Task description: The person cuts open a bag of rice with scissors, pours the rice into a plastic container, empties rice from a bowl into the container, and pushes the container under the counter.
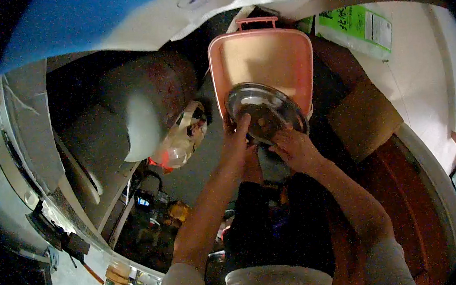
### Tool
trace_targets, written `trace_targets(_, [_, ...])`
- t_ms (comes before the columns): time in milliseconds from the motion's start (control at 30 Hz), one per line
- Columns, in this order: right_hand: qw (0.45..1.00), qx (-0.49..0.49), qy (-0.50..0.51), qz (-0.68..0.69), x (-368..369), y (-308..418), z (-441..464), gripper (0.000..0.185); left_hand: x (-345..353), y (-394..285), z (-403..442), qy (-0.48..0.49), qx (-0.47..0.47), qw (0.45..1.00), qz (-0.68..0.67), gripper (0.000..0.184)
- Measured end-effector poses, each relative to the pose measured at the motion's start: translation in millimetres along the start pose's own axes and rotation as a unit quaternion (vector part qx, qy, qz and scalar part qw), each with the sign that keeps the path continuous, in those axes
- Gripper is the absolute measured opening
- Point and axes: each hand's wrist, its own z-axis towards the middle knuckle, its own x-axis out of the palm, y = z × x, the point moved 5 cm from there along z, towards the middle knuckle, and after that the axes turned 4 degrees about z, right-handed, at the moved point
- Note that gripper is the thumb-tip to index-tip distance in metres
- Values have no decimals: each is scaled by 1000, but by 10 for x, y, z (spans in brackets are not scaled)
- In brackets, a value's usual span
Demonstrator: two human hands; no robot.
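Note:
A shiny metal bowl [263, 94] is tilted over the near part of a pink container [308, 50]. My left hand [237, 134] grips the bowl's left rim, with the thumb over the edge. At the near right rim is my right hand [295, 148], its fingers curled at the bowl's edge and partly hidden. Inside the bowl is a dim brownish area with a small pale spot, too blurred to name. The container's inside is pale beige; I cannot tell whether that is its contents or its wall.
A clear plastic bag with a red end [180, 143] lies left of the container. A green and white printed bag [356, 30] is at the back right. A brown cardboard piece [365, 118] stands on the right. Dark cluttered items, including a yellow one [179, 211], lie near my legs.

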Motion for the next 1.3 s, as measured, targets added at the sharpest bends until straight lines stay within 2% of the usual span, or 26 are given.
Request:
trace_targets(67, [1000,11,14,-1,65,67,-126,17,-75,126,-62,-8,6,1000,-2,80])
trace_targets(133, [990,86,116,-5,236,-56,-119,18,-349,619,420,15,-9,999,51,76])
trace_targets(267, [988,6,145,-52,-14,444,-263,24,-410,669,18,25,27,999,-39,70])
trace_targets(333, [995,-62,72,-9,-150,620,-406,36,-443,612,-277,35,-26,996,-71,65])
trace_targets(367, [995,-65,75,-9,-201,671,-490,36,-480,637,-393,37,-45,995,-83,63])
trace_targets(433, [995,-25,-82,-50,-480,672,-607,52,-642,787,-476,-13,-23,990,-138,57])
trace_targets(467, [995,-31,-78,-51,-512,671,-632,52,-710,856,-549,-17,-21,989,-143,57])
trace_targets(533, [966,89,-240,-26,-734,544,-714,60,-784,872,-717,23,-13,970,-242,50])
trace_targets(567, [968,81,-237,-27,-763,552,-709,60,-855,873,-808,20,-8,969,-248,50])
trace_targets(600, [949,143,-213,185,-719,461,-674,63,-916,817,-927,5,-41,966,-256,47])
trace_targets(633, [882,201,-178,387,-664,424,-639,66,-942,786,-1040,-9,-74,962,-263,45])
trace_targets(667, [846,230,-148,458,-667,484,-616,54,-975,765,-1135,-13,-69,960,-269,45])
trace_targets(700, [849,225,-141,457,-750,578,-593,54,-973,736,-1228,3,-68,963,-261,43])
trace_targets(767, [803,367,-15,470,-699,686,-626,52,-978,651,-1389,14,-59,964,-260,42])
trace_targets(867, [837,319,-4,444,-657,850,-556,49,-1154,576,-1475,54,2,966,-255,44])
trace_targets(900, [842,311,8,441,-642,928,-536,49,-1176,561,-1506,45,11,963,-264,44])
trace_targets(967, [861,283,-29,421,-724,1069,-500,49,-1174,538,-1513,-9,7,954,-299,51])
trace_targets(1000, [864,278,-23,418,-751,1148,-479,49,-1159,497,-1516,12,33,955,-294,55])
trace_targets(1100, [894,252,-39,369,-864,1332,-425,49,-1093,393,-1638,31,92,946,-309,52])
trace_targets(1167, [903,239,-53,353,-901,1409,-407,49,-1064,402,-1718,53,96,947,-303,51])
trace_targets(1267, [898,227,-21,377,-908,1486,-387,49,-995,523,-1796,67,64,948,-303,54])
trace_targets(1300, [900,214,-13,381,-923,1505,-434,49,-944,490,-1911,52,28,960,-275,54])
